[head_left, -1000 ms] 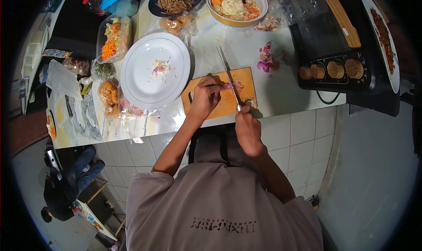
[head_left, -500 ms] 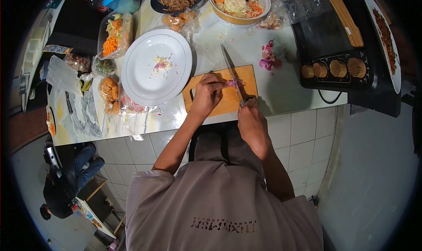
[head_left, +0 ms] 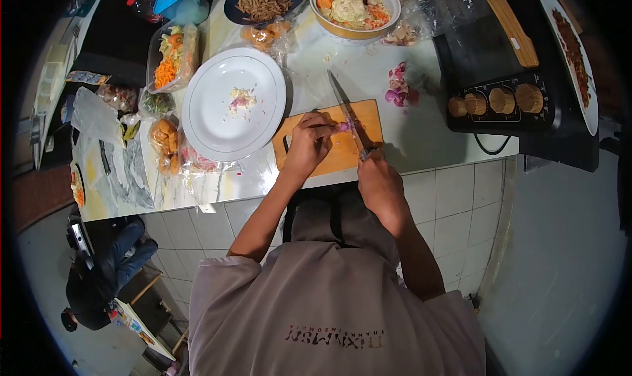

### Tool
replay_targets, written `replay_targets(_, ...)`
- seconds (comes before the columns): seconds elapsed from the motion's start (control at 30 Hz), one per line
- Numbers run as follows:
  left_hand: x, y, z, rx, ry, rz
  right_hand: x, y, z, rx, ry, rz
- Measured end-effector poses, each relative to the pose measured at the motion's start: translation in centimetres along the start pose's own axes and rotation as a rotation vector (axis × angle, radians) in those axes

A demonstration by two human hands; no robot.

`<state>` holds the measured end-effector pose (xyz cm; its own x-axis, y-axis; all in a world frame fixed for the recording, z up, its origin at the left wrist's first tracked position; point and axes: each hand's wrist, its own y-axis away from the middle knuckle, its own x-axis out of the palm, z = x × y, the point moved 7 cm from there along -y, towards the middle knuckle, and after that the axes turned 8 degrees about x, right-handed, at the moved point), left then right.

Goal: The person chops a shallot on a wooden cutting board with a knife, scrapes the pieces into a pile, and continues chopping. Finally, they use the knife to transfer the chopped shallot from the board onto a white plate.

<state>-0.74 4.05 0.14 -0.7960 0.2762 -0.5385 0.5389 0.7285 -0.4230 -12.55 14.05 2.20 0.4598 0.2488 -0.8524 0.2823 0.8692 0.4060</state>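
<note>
On the wooden cutting board, my left hand pinches a small purple shallot piece. My right hand is wrapped round the handle of a long knife, whose blade lies beside the shallot with its tip past the board's far edge. Small chopped bits lie near the blade. Left of the board, a white plate carries a little heap of chopped pale and pinkish bits. Several purple shallots sit on the counter beyond the board, to the right.
A bowl of vegetables, a dark plate of brown strips and a plastic tub of shredded vegetables stand at the back. A black stove is at the right. Another person sits at the lower left.
The knife and my right hand have shifted very slightly, with the blade tip a little to the left. My left hand keeps its pinch on the shallot.
</note>
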Motion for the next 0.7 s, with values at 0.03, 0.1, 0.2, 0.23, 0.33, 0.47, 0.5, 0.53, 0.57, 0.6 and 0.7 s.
replay_targets(0.03,0.1,0.0,-0.1,0.002,0.001,0.000,-0.3,0.0,0.0,0.001,0.000,-0.002)
replay_targets(0.1,-0.1,0.0,-0.1,-0.006,0.007,0.004,-0.5,0.0,0.2,-0.003,-0.035,0.014)
replay_targets(0.2,-0.3,-0.2,-0.5,0.032,0.008,-0.018,-0.3,0.6,0.8,-0.026,0.007,-0.115)
replay_targets(0.23,-0.3,-0.2,-0.5,0.028,0.007,-0.016,0.3,0.6,0.8,-0.027,0.007,-0.110)
replay_targets(0.33,-0.2,0.1,-0.5,0.006,-0.003,-0.003,2.7,0.9,0.2,0.015,0.034,-0.134)
replay_targets(0.47,0.0,0.5,0.1,-0.017,0.006,0.036,3.8,0.8,-0.4,0.035,0.151,-0.122)
replay_targets(0.5,0.1,0.1,0.2,-0.019,0.015,0.038,3.2,0.7,-0.4,0.013,0.142,-0.131)
replay_targets(0.53,0.2,-0.2,0.1,-0.010,0.015,0.033,2.5,0.6,-0.4,-0.012,0.132,-0.136)
replay_targets(0.57,0.1,0.0,-0.2,-0.015,0.012,0.033,1.8,0.6,-0.3,-0.015,0.130,-0.140)
replay_targets(0.6,-0.2,0.0,-0.4,-0.019,0.007,0.035,1.2,0.4,-0.3,-0.002,0.053,-0.106)
replay_targets(0.7,-0.2,0.1,-0.6,-0.011,0.006,0.023,0.1,0.0,0.1,-0.002,-0.023,-0.056)
